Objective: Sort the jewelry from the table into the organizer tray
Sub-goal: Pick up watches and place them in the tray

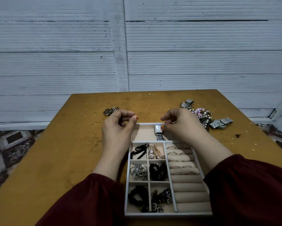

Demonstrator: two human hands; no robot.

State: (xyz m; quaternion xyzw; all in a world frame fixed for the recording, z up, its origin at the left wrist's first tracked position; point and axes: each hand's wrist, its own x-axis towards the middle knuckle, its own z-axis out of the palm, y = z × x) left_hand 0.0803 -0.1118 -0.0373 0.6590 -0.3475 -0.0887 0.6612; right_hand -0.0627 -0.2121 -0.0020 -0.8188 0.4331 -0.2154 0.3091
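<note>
A right hand [181,126] pinches a square-faced watch [158,130] in the organizer tray's [168,214] far compartment, while the left hand's [117,129] grip hovers curled and empty. Beyond, on the desk [55,160]: a thin ring [160,111], chains [110,110] far left, beaded jewelry [202,113] and metal watches [221,123] far right.

**Figure 1. Single head-worn, wide-angle view**

The camera sits above the near edge of the table [55,152] and faces forward and down. The organizer tray [168,215] lies nearest, at lower centre. Dark red sleeves [91,201] enter from the bottom corners, and the left hand [119,128] and right hand [182,126] meet near mid-frame. Beyond the table's far edge, a panelled wall [202,46] fills the upper half. A patterned carpet [9,149] shows at the left.
</note>
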